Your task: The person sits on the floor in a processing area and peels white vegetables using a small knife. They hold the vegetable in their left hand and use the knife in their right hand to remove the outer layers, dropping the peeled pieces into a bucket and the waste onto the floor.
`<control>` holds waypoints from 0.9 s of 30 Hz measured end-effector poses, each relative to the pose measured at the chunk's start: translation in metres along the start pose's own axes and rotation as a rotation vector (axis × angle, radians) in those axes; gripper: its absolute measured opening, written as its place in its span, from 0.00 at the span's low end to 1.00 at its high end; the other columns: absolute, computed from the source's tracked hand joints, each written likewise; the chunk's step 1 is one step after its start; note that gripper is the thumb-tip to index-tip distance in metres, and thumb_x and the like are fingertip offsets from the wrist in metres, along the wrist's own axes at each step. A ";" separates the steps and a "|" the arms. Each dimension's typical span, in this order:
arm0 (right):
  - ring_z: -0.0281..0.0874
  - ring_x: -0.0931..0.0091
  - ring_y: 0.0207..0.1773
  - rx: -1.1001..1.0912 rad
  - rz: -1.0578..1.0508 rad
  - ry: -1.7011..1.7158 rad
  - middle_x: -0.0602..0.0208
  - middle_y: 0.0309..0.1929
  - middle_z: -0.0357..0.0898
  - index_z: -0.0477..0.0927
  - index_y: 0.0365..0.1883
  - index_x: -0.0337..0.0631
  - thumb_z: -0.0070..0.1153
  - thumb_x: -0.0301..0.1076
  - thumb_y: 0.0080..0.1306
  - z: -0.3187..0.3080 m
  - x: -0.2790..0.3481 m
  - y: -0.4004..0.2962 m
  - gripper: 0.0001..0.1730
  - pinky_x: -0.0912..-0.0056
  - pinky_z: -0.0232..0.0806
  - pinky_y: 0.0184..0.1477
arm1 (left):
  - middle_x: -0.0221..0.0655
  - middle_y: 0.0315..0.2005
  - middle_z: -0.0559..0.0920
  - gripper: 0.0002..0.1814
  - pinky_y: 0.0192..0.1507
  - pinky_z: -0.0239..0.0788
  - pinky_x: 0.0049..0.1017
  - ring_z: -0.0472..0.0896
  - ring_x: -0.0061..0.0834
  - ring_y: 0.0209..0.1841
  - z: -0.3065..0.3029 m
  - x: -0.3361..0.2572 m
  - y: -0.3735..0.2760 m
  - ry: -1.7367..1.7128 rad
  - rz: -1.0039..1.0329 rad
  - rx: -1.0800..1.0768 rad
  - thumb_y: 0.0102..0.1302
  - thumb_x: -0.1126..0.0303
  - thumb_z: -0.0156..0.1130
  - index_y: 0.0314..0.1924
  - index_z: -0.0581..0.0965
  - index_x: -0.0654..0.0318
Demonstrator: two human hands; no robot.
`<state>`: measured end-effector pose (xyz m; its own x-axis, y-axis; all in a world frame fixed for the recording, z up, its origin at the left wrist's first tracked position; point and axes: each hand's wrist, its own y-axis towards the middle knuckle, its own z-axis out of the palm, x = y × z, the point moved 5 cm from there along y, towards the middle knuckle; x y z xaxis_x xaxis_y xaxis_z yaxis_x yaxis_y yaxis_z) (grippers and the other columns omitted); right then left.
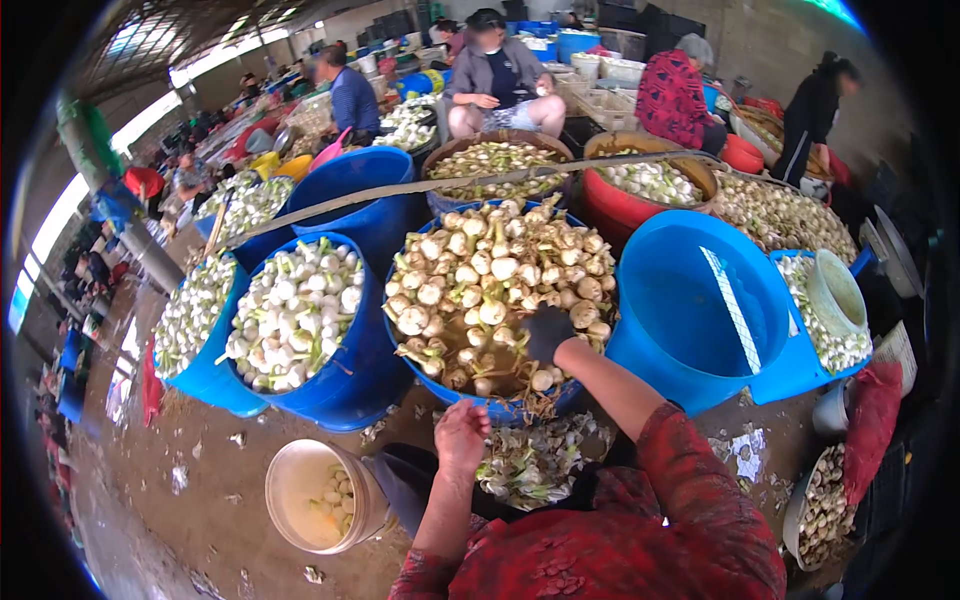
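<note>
Before me stands a blue tub (442, 390) heaped with unpeeled garlic bulbs (465, 262), some sitting in brown water. My right hand (549, 335), in a dark glove, reaches over the near rim and touches the bulbs at the tub's right side. Its fingertips are hidden, so whether it grips a bulb does not show. Bare and with fingers curled, my left hand (460, 437) hangs just on my side of the rim; nothing can be made out in it. Stripped peels and leaves (536, 461) lie in a pile below the tub, between my legs.
Blue tubs of peeled white garlic (296, 315) stand at left. A blue tub with clear water (675, 300) is at right. A cream bucket (279, 487) holds cloudy water and bulbs. A long wooden pole (420, 187) crosses behind my tub. A seated co-worker (499, 75) faces me.
</note>
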<state>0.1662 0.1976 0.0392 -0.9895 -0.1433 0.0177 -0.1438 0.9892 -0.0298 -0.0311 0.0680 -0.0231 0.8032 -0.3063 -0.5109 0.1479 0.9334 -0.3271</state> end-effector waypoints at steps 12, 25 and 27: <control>0.60 0.74 0.20 -0.249 0.015 1.065 0.62 0.13 0.66 0.72 0.16 0.34 0.55 0.48 0.60 0.036 -0.003 -0.026 0.25 0.65 0.55 0.26 | 0.33 0.35 0.77 0.17 0.35 0.74 0.30 0.79 0.30 0.36 0.065 0.027 0.037 0.087 0.002 0.081 0.59 0.65 0.63 0.45 0.71 0.62; 0.71 0.65 0.19 -0.281 -0.321 1.028 0.55 0.17 0.73 0.78 0.28 0.38 0.50 0.47 0.63 0.052 0.028 -0.057 0.19 0.62 0.61 0.24 | 0.27 0.25 0.77 0.17 0.27 0.66 0.18 0.73 0.15 0.25 0.065 0.005 0.008 0.781 0.500 0.000 0.42 0.77 0.73 0.33 0.75 0.67; 0.72 0.62 0.21 -0.292 -0.372 0.808 0.53 0.20 0.75 0.79 0.33 0.42 0.49 0.44 0.63 0.043 0.038 -0.058 0.15 0.60 0.61 0.24 | 0.29 0.26 0.78 0.17 0.30 0.68 0.18 0.75 0.17 0.26 0.070 -0.001 -0.002 0.765 0.482 -0.016 0.43 0.77 0.72 0.34 0.75 0.68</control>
<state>0.1367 0.1335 -0.0018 -0.5555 -0.4946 0.6685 -0.3318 0.8689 0.3672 0.0085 0.0796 0.0340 0.1726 0.0712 -0.9824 -0.1176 0.9917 0.0512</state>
